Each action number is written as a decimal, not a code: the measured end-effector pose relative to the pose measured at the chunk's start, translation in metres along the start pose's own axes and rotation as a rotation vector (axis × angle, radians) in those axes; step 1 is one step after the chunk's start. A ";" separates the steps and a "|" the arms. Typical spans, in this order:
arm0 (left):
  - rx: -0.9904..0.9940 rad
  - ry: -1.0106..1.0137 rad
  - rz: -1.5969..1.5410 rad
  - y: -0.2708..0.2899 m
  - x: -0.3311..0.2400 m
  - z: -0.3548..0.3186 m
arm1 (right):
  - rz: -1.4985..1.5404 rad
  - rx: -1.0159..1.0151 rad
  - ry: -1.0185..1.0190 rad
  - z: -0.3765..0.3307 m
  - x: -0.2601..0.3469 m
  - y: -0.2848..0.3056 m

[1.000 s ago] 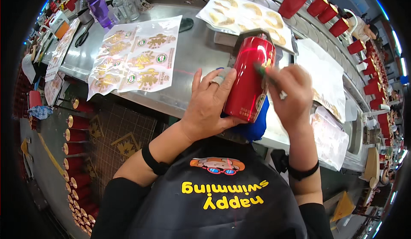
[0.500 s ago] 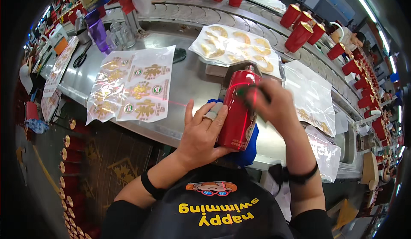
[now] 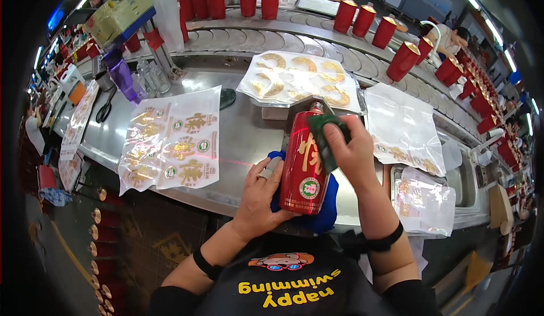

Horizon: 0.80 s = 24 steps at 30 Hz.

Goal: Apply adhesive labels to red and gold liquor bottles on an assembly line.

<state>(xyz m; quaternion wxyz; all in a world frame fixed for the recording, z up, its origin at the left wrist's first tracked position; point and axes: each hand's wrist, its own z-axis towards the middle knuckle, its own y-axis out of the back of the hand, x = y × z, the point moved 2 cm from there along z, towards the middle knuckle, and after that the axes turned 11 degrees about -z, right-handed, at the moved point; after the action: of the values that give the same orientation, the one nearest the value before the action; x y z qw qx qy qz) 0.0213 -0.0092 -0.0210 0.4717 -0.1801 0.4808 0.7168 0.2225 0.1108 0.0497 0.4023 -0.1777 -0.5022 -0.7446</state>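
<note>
A glossy red bottle (image 3: 294, 174) leans away from me, its narrow open neck at the far end. Its upper face shows a gold character and a round green-and-white emblem. My left hand (image 3: 255, 200) grips the lower left side, with a pale finger cover and a ring on its fingers. In my right hand (image 3: 354, 152) is a dark green cloth (image 3: 322, 137), bunched against the bottle's upper right side. Underneath the bottle, a blue cloth (image 3: 327, 211) shows on both sides. A thin red laser line crosses the bottle and steel table.
Decal sheets lie left (image 3: 175, 137) and right (image 3: 402, 118) on the steel table (image 3: 238, 137). Beyond the bottle, a sheet of gold arcs (image 3: 283, 75) rests on a raised block. A curved conveyor (image 3: 272, 30) carries several red bottles. Glass bottles (image 3: 153, 78) and a sink (image 3: 467, 180) flank the workspace.
The bottle has turned, bringing the gold character and emblem to its upper face. My right hand, blurred before, now shows the green cloth clearly at the bottle's right side. The whole view has shifted.
</note>
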 end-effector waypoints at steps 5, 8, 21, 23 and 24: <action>0.014 -0.031 -0.004 -0.002 0.004 0.000 | 0.475 -0.119 -0.312 -0.012 -0.015 -0.010; 0.073 -0.004 0.010 -0.002 0.005 0.002 | 0.169 -0.036 -0.124 -0.020 -0.009 -0.009; 0.021 -0.035 0.021 -0.003 -0.007 0.006 | 0.009 -0.220 0.167 -0.081 0.006 0.024; -0.009 -0.052 0.025 -0.003 -0.006 0.006 | -0.134 0.014 0.538 -0.092 0.013 0.025; -0.008 -0.056 0.015 -0.003 -0.005 0.005 | -0.112 0.139 0.581 -0.101 0.017 0.023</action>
<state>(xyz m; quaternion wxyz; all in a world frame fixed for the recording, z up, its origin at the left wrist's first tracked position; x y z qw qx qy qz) 0.0272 -0.0074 -0.0162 0.4788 -0.1583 0.4658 0.7271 0.2439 0.0099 0.0315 0.4986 0.0987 -0.4250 -0.7490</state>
